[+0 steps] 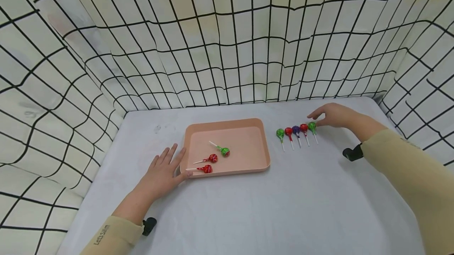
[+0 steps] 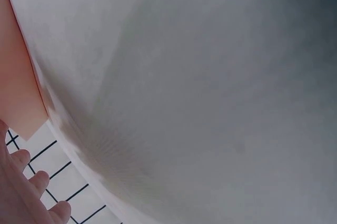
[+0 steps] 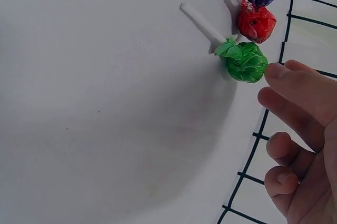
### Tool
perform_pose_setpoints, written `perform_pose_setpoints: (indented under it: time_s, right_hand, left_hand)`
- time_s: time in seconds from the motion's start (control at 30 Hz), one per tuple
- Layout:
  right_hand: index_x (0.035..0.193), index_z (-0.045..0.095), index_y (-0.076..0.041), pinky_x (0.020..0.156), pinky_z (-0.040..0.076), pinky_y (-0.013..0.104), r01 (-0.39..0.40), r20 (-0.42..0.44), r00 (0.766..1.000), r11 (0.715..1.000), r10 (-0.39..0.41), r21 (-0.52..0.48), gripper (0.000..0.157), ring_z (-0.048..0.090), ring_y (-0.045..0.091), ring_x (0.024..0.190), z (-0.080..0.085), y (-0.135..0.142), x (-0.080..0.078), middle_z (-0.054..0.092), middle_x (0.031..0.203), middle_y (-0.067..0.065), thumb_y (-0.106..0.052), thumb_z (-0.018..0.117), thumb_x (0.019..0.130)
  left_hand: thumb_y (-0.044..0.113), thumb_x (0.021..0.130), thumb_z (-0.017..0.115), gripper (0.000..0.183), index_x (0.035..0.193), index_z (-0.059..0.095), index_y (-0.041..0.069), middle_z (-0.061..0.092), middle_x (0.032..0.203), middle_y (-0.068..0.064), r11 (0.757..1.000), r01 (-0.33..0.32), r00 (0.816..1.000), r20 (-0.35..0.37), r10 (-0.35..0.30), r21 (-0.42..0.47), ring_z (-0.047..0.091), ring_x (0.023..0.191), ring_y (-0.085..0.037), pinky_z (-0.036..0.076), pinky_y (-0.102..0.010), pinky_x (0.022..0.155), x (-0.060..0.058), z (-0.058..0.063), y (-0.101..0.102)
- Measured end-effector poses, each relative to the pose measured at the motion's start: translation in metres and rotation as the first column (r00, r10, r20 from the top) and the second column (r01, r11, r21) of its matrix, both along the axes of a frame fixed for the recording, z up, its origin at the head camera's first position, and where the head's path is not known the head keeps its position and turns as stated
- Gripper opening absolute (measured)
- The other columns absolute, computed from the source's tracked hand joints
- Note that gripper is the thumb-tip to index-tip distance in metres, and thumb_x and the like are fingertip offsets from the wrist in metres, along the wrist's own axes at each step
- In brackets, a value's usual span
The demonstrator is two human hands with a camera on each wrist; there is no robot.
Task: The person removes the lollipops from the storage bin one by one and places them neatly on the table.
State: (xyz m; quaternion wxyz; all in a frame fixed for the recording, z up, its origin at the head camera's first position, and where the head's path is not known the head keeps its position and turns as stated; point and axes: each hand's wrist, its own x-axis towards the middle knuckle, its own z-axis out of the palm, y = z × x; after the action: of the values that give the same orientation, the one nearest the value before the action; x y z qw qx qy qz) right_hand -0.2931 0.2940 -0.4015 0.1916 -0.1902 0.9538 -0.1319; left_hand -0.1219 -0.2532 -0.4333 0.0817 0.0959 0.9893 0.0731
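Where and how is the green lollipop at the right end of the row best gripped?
Probably by its wrapped head, pinched from the right: the head is round and bulky, that side is open and nearest the right hand, while a red lollipop crowds its left and the stick is thin.

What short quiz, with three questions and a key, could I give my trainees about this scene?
1. How many lollipops lie in the tray?
2. Which colour is in the middle of the row of five on the table?
A) green
B) purple
C) red
3. True or false: the left hand is by the row and the right hand is by the tray.

Key:
1. Three.
2. B.
3. False: the left hand is at the tray's edge, and the right hand is by the green lollipop at the row's end.
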Motion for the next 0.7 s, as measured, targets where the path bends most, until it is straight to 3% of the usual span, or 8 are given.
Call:
perform_pose_setpoints:
  time_s: [0.4, 0.7]
  right_hand:
    - [0.131, 0.066, -0.011, 0.095, 0.048, 0.058, 0.000, -0.012, 1.000, 1.000, -0.001, -0.031, 0.038, 0.052, 0.042, 0.122, 0.010, -0.008, 0.003, 0.065, 0.124, 0.017, -0.023, 0.069, 0.094]
    - [0.131, 0.067, -0.014, 0.092, 0.051, 0.052, -0.006, 0.014, 1.000, 0.997, 0.007, -0.076, 0.038, 0.055, 0.035, 0.118, 0.018, -0.030, 0.004, 0.066, 0.124, 0.012, -0.025, 0.069, 0.095]
  left_hand:
    - [0.064, 0.091, 0.055, 0.090, 0.159, 0.023, 0.013, 0.012, 0.164, -0.020, 1.000, 0.005, 1.000, 0.001, -0.005, -0.003, 0.011, 0.148, -0.045, 0.010, -0.065, 0.116, 0.000, 0.000, 0.000]
    - [0.064, 0.091, 0.055, 0.090, 0.159, 0.022, 0.014, 0.012, 0.164, -0.020, 1.000, -0.001, 1.000, 0.005, 0.001, 0.002, 0.010, 0.149, -0.044, 0.009, -0.064, 0.117, 0.000, -0.002, -0.001]
